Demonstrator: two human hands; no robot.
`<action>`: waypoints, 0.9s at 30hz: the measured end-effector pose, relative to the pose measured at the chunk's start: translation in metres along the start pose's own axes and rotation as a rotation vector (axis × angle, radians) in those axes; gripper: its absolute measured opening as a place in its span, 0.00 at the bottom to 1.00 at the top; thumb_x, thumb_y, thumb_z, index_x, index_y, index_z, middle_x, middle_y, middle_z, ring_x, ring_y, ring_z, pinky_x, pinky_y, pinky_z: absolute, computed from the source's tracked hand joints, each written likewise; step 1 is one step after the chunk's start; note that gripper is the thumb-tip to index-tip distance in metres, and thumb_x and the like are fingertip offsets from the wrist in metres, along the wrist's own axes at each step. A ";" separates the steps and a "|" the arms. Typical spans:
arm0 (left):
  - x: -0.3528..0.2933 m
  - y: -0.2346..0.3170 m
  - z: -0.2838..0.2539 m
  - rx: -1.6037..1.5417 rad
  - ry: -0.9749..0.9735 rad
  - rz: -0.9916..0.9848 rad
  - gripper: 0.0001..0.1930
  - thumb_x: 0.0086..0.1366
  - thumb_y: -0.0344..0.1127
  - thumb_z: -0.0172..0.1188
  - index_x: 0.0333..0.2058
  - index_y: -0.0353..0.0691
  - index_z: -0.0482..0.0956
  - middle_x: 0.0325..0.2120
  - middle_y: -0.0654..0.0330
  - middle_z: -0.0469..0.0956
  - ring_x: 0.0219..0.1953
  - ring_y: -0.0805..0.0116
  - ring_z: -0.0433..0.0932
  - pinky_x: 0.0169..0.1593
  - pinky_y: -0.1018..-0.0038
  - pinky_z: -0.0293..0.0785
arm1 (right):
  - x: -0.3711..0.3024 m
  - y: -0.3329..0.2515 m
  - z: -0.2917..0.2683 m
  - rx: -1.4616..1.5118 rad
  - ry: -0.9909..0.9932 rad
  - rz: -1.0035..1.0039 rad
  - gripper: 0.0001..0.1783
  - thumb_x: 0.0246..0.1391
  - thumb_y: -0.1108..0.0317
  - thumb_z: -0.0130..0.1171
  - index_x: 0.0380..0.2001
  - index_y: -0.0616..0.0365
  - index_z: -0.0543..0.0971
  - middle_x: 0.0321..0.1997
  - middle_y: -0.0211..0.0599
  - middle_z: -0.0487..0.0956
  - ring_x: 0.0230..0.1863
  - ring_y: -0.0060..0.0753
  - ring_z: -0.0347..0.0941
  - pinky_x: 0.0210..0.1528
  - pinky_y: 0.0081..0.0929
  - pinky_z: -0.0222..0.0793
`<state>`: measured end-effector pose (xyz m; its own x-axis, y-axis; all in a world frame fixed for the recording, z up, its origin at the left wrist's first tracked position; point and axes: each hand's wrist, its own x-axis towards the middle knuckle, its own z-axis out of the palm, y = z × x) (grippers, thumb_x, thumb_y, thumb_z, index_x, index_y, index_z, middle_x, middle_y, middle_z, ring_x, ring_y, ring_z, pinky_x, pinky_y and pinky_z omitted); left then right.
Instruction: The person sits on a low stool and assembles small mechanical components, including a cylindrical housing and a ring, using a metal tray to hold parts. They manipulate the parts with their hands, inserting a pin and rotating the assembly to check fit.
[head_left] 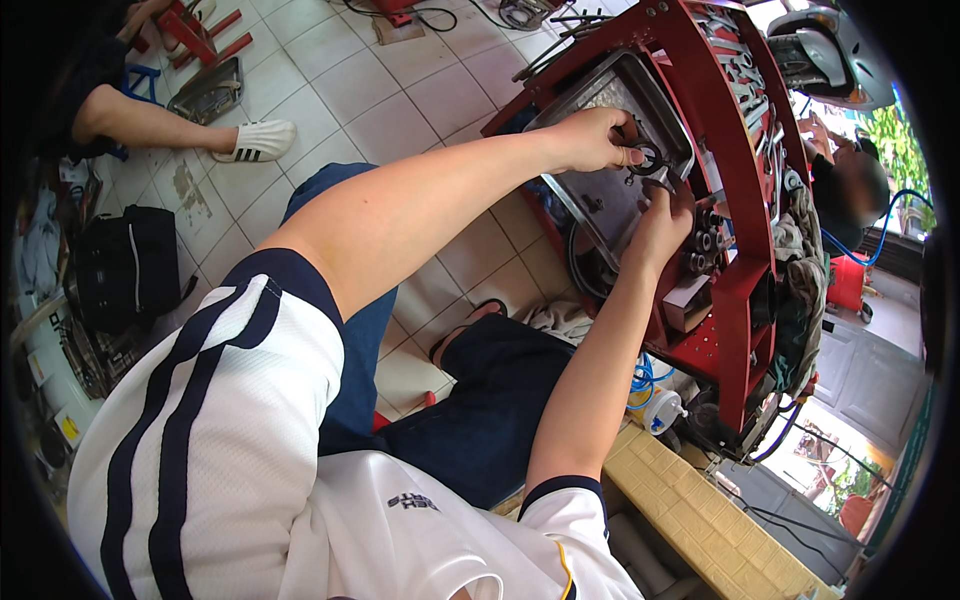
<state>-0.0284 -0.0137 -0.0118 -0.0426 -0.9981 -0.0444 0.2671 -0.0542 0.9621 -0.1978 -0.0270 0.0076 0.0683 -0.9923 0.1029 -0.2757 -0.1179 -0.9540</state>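
A small dark ring-shaped metal part is held over a grey metal tray. My left hand pinches this part between thumb and fingers from its left side. On the near side of it, my right hand has its fingers curled, with the fingertips at the part's lower edge. Whether the right fingers grip it or only touch it is hard to make out. Small dark pieces lie in the tray below my hands. The tray rests on a red tool cart.
Wrenches line the cart's far-right side, and sockets stand beside my right wrist. A blue hose coil hangs low near the cart. Another person's leg reaches in at left, above a black bag. A second person is behind the cart.
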 end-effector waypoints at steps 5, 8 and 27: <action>0.003 -0.002 -0.004 -0.061 -0.003 -0.001 0.16 0.67 0.35 0.65 0.46 0.30 0.72 0.38 0.54 0.81 0.41 0.70 0.81 0.46 0.75 0.79 | 0.000 0.004 0.006 0.086 -0.035 -0.004 0.27 0.54 0.74 0.56 0.58 0.71 0.71 0.39 0.41 0.84 0.39 0.25 0.78 0.42 0.21 0.69; 0.001 0.001 -0.001 -0.028 -0.011 -0.014 0.16 0.67 0.34 0.64 0.46 0.30 0.72 0.39 0.54 0.80 0.42 0.69 0.81 0.47 0.75 0.79 | 0.001 -0.001 -0.001 0.024 0.014 0.008 0.26 0.56 0.74 0.55 0.58 0.70 0.71 0.39 0.39 0.84 0.40 0.24 0.78 0.41 0.20 0.69; -0.001 0.002 -0.002 -0.056 -0.012 -0.007 0.17 0.67 0.35 0.65 0.46 0.30 0.72 0.37 0.53 0.81 0.41 0.69 0.81 0.45 0.74 0.79 | -0.009 0.003 0.009 0.065 -0.157 0.084 0.24 0.55 0.75 0.54 0.56 0.70 0.72 0.41 0.41 0.83 0.39 0.25 0.78 0.41 0.20 0.69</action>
<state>-0.0255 -0.0126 -0.0102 -0.0564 -0.9973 -0.0478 0.3205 -0.0634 0.9451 -0.1909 -0.0179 0.0015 0.1980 -0.9800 -0.0187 -0.2246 -0.0268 -0.9741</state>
